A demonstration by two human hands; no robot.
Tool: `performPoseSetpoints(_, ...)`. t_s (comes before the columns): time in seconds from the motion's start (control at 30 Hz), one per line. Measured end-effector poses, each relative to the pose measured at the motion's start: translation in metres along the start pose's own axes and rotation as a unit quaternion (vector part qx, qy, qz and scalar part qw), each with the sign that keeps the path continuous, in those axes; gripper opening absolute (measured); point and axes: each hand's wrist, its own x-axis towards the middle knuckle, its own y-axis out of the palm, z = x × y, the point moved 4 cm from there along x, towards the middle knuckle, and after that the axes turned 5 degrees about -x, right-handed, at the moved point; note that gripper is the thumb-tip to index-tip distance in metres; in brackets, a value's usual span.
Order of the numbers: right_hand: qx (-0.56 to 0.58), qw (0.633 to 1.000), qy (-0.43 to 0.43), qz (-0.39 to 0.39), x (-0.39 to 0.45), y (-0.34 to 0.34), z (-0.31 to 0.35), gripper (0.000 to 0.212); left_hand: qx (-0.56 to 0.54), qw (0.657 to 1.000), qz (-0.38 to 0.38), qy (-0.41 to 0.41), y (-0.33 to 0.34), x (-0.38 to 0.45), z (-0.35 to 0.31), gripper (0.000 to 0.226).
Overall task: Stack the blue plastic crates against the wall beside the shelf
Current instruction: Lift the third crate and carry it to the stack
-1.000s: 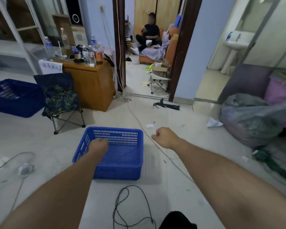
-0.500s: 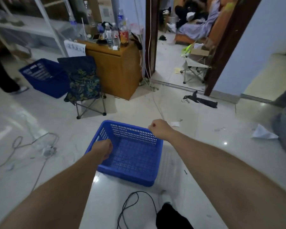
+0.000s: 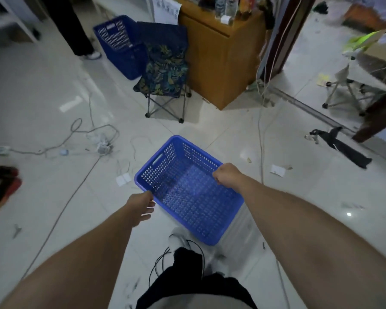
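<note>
While the blue crate (image 3: 187, 188) sits tilted over the tiled floor (image 3: 299, 197) in front of the person's feet, the right hand (image 3: 226, 175) has its grip curled tight over the far long rim. The left hand (image 3: 140, 207) meets the near-left corner, thumb on the rim, fingers loosely bent below. A second blue crate (image 3: 120, 45) stands farther off beside a folding chair (image 3: 165, 68) and a wooden counter (image 3: 221, 63).

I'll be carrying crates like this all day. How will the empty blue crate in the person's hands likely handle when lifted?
The blue crate is probably light: it is empty and its walls are perforated. Its thin mesh plastic may flex a little. The right hand has a closed grip on the rim and the left hand is at the near corner, so it may tilt.
</note>
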Motion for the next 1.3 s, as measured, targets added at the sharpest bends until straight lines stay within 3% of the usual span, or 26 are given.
performPoseSetpoints(0.27, -0.058, 0.997, 0.039, -0.045, 0.032, -0.028, -0.003, 0.011, -0.042, 0.998, 0.047, -0.016, 0.025, 0.060, -0.035, 0.013)
performPoseSetpoints(0.4, -0.045, 0.994, 0.044, -0.092, 0.064, -0.027, -0.001, 0.015, -0.061, 0.996, 0.061, -0.038, 0.041, 0.087, -0.033, 0.023)
performPoseSetpoints(0.57, -0.044, 0.996, 0.037, -0.064, 0.141, 0.012, 0.003, 0.034, -0.126, 0.983, 0.074, -0.108, 0.064, 0.131, -0.020, 0.013)
performPoseSetpoints(0.73, -0.027, 0.999, 0.038, -0.022, 0.269, 0.063, -0.023, 0.028, -0.121, 0.983, -0.053, -0.128, 0.056, 0.223, 0.036, 0.015)
performPoseSetpoints(0.8, -0.042, 0.998, 0.054, -0.015, 0.316, 0.077, -0.040, 0.010, -0.088, 0.980, -0.103, -0.144, 0.054, 0.270, 0.069, 0.024)
performPoseSetpoints(0.83, -0.047, 0.997, 0.055, -0.015, 0.344, 0.084, -0.053, 0.015, -0.067, 0.979, -0.118, -0.149, 0.056, 0.295, 0.086, 0.044)
performPoseSetpoints(0.9, -0.065, 0.997, 0.026, -0.034, 0.390, 0.090, -0.072, 0.066, -0.049, 0.978, -0.152, -0.131, 0.056, 0.333, 0.107, 0.073)
performPoseSetpoints(0.93, -0.104, 0.993, 0.011, -0.057, 0.418, 0.092, -0.082, 0.080, -0.051, 0.977, -0.170, -0.118, 0.057, 0.358, 0.119, 0.078)
performPoseSetpoints(1.0, -0.170, 0.982, 0.001, -0.078, 0.456, 0.095, -0.100, 0.087, -0.059, 0.973, -0.188, -0.116, 0.059, 0.395, 0.144, 0.082)
performPoseSetpoints(1.07, -0.180, 0.982, 0.000, -0.060, 0.485, 0.105, -0.117, 0.081, -0.084, 0.971, -0.181, -0.130, 0.068, 0.418, 0.169, 0.077)
performPoseSetpoints(1.17, -0.169, 0.981, 0.003, -0.100, 0.504, 0.112, -0.124, 0.062, -0.149, 0.967, -0.168, -0.124, 0.085, 0.434, 0.187, 0.052)
performPoseSetpoints(1.3, -0.107, 0.980, 0.080, -0.144, 0.501, 0.114, -0.110, 0.049, -0.233, 0.947, -0.167, -0.142, 0.089, 0.426, 0.182, 0.027)
